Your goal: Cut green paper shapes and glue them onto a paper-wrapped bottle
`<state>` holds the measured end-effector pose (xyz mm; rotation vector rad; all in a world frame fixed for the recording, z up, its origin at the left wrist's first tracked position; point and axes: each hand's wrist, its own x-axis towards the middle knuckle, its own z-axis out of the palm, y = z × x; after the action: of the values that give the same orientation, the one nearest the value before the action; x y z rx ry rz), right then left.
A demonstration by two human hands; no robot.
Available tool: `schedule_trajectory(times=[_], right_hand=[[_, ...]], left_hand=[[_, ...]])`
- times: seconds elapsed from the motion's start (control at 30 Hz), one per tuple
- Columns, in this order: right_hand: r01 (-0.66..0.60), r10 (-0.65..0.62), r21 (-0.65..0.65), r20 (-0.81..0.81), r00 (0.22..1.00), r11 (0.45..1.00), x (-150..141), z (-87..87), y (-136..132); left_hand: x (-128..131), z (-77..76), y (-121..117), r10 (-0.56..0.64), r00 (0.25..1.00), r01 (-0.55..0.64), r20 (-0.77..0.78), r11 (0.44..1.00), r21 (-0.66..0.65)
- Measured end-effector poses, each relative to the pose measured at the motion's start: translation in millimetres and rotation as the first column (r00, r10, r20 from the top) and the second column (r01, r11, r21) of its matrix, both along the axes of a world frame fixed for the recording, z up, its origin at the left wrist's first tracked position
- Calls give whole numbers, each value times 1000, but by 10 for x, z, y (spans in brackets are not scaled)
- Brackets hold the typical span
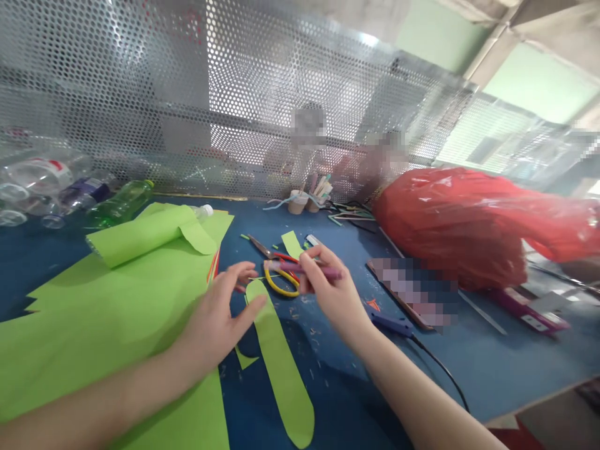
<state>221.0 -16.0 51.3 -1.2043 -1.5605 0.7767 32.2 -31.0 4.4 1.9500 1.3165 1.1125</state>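
Left of the long rounded green strip (281, 362), a broad green paper sheet (94, 312) with a curled upper edge is spread over the blue surface (492, 369). The strip's upper end is touched by the left hand (213, 322), fingers spread and holding nothing. Just right of that end, a purple pen-like stick (309, 270) is pinched in the closed fingers of the right hand (328, 290), above yellow-handled scissors (281, 281). Farther right, bare blue room is bounded by a crinkled red plastic bag (469, 219).
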Motion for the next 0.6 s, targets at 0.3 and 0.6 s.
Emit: schedule_trajectory(times=[0.3,0.6], right_hand=[[198,-277,204,829,485,959,422,-124,380],[53,-81,62,825,560,997,196,-211,337]], left_hand=[[-20,-68,96,63,889,-24,-453,996,90],[-50,-77,148,17,880,-3,-474,1000,30]])
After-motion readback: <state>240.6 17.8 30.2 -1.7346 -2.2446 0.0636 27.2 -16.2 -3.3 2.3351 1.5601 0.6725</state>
